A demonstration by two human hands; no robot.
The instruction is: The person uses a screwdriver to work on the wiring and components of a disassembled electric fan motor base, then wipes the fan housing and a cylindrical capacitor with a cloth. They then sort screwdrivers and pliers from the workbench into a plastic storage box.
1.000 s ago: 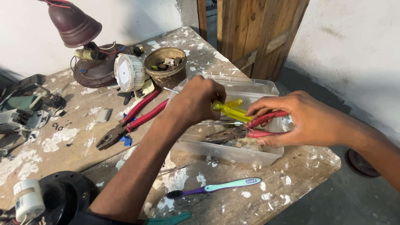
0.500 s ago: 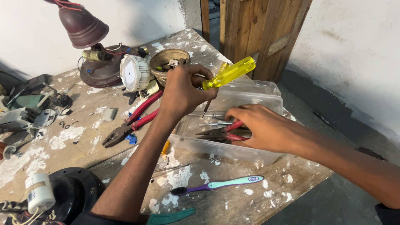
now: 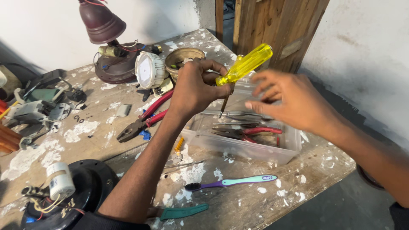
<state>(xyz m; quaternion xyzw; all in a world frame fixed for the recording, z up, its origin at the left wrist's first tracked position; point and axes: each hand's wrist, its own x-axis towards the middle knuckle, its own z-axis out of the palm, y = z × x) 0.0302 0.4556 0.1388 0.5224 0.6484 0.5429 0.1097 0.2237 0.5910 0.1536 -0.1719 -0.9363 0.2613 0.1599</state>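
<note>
Left hand (image 3: 194,91) lifts yellow screwdriver (image 3: 243,68) clear above the clear box (image 3: 238,147) rim.

The clear box (image 3: 251,147) sits on the table (image 3: 306,187) (pliers (image 3: 249,133) inside), a toothbrush (image 3: 232,183) before it, larger pliers (image 3: 142,119) left of it.

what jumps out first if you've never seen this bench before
The yellow screwdriver, held up in the left hand above the clear plastic box at the bench's middle. The open right hand hovers over that box, where red-handled pliers lie. A purple and teal toothbrush lies near the front edge.
</note>
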